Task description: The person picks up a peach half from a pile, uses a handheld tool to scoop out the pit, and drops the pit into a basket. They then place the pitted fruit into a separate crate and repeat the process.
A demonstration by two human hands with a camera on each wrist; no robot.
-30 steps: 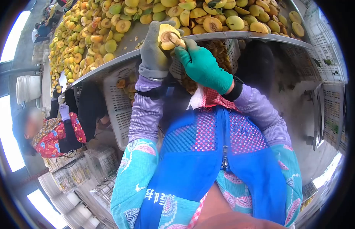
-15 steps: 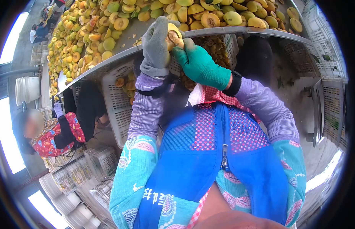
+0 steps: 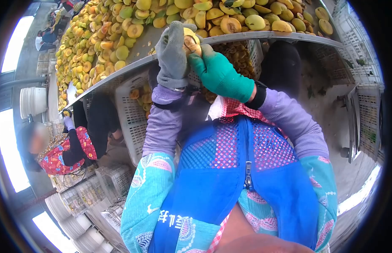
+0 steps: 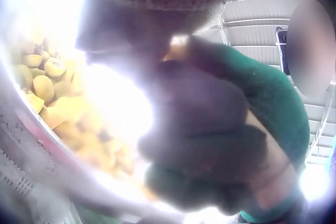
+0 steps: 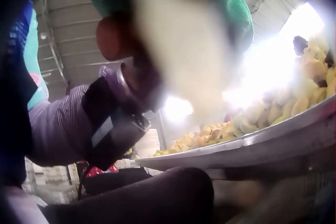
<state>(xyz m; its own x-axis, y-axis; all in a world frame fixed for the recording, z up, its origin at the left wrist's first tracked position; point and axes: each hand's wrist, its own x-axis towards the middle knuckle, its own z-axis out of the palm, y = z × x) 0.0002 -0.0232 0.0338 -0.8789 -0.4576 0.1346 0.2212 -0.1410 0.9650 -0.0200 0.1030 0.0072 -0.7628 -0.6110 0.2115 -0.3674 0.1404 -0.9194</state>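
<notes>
My left hand [image 3: 172, 57], in a grey glove, holds a cut yellow peach [image 3: 190, 33] at the table's near edge. The brownish hollow of the cut face shows toward my right hand. My right hand [image 3: 226, 76], in a green glove, has its thumb and fingers closed at the fruit. In the right wrist view a pale, long, blurred tool handle [image 5: 181, 45] sticks out of the green glove. Its working end is hidden between the hands. Dark, blurred fingers fill most of the left wrist view, with the green glove [image 4: 278, 92] behind them.
A metal table [image 3: 284, 37] with a raised rim carries a large heap of cut peaches [image 3: 94, 50]. Below it stand white crates [image 3: 132, 122] with fruit in them. Another person [image 3: 71, 147] works at the left. Stacked white tubs [image 3: 32, 102] stand farther left.
The left hand has turned, so the back of the grey glove shows more and less of the fruit's cut face shows. The right hand stays against the fruit.
</notes>
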